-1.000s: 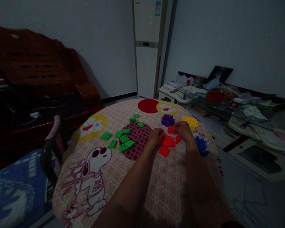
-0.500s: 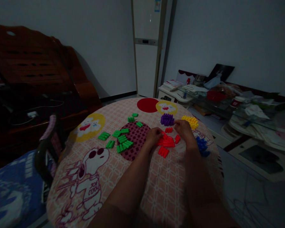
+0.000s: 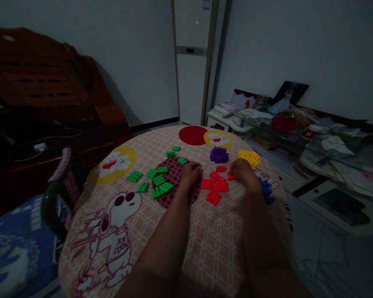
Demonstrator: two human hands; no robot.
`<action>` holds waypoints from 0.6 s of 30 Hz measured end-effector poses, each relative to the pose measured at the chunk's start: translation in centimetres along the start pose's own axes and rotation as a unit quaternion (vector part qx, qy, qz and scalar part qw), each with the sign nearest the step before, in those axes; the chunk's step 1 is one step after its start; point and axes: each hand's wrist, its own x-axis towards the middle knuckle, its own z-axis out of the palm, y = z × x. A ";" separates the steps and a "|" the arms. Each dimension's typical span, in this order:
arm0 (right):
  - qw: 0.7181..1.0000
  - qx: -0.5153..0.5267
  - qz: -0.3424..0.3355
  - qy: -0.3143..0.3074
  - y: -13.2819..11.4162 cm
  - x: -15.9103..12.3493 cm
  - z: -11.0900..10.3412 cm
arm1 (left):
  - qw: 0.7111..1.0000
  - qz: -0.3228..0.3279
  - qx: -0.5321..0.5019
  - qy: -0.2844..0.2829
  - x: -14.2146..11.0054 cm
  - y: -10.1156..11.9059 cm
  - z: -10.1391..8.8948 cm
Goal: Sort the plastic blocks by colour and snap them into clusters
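When I look through the head camera from far away, I see a left arm (image 3: 167, 229) and a right arm (image 3: 261, 231) reach forward over the table (image 3: 213, 240). The left arm slants up and to the right, and the left hand (image 3: 191, 173) is over a dark checked circle (image 3: 174, 176), fingers bent and pointing right. I cannot tell if those fingers hold anything, because they are small and dim. The right arm leans a little left, and the right hand (image 3: 240, 169) points down and to the left. Its fingertips are on a small red piece (image 3: 231, 176), partly hidden under them, so I cannot tell if they pinch it. More red pieces (image 3: 216, 184) lie between the two hands. Green pieces (image 3: 158, 181) lie to the left of the left hand. A purple bunch (image 3: 219, 155) sits past the red ones, and a yellow bunch (image 3: 249, 157) is just behind the right hand. The right arm covers some of a blue bunch (image 3: 266, 189). Both arms are cut off at the bottom.
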 end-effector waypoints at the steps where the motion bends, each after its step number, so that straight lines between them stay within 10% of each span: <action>1: 1.000 -0.022 0.002 0.017 -0.2 0.1 0.0 | 1.000 0.000 0.004 -0.002 0.0 0.0 0.0; 18: 0.995 -0.078 -0.047 0.051 -0.8 0.0 0.7 | 1.000 -0.006 -0.010 0.002 0.2 -0.2 0.0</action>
